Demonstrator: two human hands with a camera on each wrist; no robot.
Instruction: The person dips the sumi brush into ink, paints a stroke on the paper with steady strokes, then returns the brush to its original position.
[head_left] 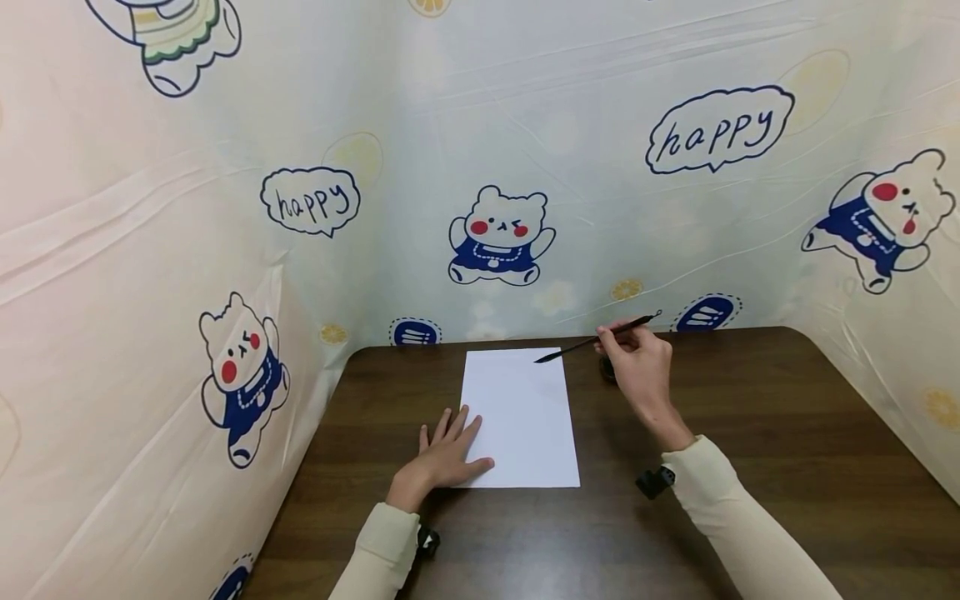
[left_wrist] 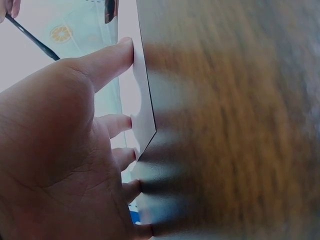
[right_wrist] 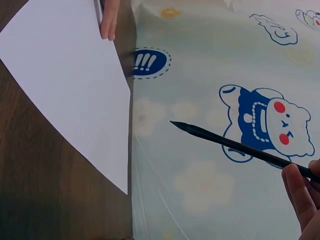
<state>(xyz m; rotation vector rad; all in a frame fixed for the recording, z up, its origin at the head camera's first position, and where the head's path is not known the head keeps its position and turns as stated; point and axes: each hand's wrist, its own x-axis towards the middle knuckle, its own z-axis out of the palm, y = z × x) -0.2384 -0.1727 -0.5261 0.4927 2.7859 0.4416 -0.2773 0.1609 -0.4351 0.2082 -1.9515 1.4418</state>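
The left hand lies spread on the paper while the right hand pinches the brush — seemingly poised before a stroke, which calls for gentle lowering.

The tabletop looks like wood, its streaky grain under a smooth, lightly glossy finish that catches a pale sheen near the front. The paper is smooth and matt. The brush has a smooth, dark handle. The backdrop is thin, creased and faintly shiny, cloth or plastic. The sleeves are soft matt cloth; the wrist cameras resemble black plastic.
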